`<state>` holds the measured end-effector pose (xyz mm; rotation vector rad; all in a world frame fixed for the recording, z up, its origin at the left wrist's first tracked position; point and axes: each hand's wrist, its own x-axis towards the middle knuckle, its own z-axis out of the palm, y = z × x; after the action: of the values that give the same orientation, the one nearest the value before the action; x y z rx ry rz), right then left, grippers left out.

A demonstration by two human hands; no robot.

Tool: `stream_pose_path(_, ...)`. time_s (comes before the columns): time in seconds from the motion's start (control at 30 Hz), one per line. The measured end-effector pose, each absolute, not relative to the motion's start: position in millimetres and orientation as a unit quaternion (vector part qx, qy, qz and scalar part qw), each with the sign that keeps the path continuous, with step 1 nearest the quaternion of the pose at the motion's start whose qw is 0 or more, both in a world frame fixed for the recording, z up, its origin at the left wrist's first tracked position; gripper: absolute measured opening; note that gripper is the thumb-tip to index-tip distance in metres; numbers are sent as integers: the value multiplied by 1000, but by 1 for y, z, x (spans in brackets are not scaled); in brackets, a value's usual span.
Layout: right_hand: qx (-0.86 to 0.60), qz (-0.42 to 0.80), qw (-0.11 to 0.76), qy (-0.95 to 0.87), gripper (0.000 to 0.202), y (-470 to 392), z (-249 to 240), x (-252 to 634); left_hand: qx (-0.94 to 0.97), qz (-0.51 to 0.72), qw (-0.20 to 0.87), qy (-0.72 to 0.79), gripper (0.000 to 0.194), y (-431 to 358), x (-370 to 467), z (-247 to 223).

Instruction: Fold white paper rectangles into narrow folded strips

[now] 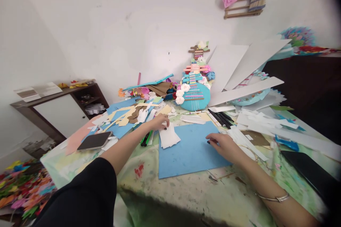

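Head view showed a small stack of white paper pieces (169, 137) on the left part of a flat blue sheet (193, 149), near its upper left corner. The pieces looked matte and thin, narrower at the top and fanned slightly at the lower end, where their edges did not line up. The blue sheet was smooth, straight-edged and set at a slight angle on the table.

The left hand (159, 122) reached in from the lower left, its fingers curled down at the top end of the stack; whether they were clamped on the paper could not be told. The right hand (222, 144) hovered over or rested on the sheet's right side, palm down, holding nothing, its finger and thumb apart and pointing left.

Under it all lay a paint-stained, pale green tablecloth (170, 191). Black pens (222, 118) lay beyond the sheet, near a round turquoise paper instrument (195, 97) with thin strings and ruffled white flowers (180, 95).
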<state>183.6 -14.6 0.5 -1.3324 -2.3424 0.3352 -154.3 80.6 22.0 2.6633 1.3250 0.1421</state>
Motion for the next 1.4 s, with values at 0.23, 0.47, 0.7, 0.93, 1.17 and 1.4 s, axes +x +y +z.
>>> stream_pose_path(0.23, -473, 115, 220, -845, 25, -15, 0, 185, 861, 94, 159, 474, 28, 89, -145, 23)
stream_pose_path(0.47, -474, 138, 241, -836, 23, -17, 4, 184, 747, 274, 304, 524, 29, 68, -137, 54)
stream_pose_path(0.7, -399, 248, 316, -824, 55, -22, 1, 177, 543, 452, 496, 505, 18, 12, -67, 19)
stream_pose_path(0.93, -372, 118, 344, -854, 28, -18, -23, 156, 408, 461, 636, 465, 26, -18, -38, -10)
stream_pose_path(1.17, -355, 120, 357, -856, 37, -27, -14, 151, 404, 430, 686, 426, 26, -26, -58, -4)
stream_pose_path(1.4, -316, 84, 354, -876, 18, -28, -15, 139, 504, 381, 651, 421, 20, -25, -63, -13)
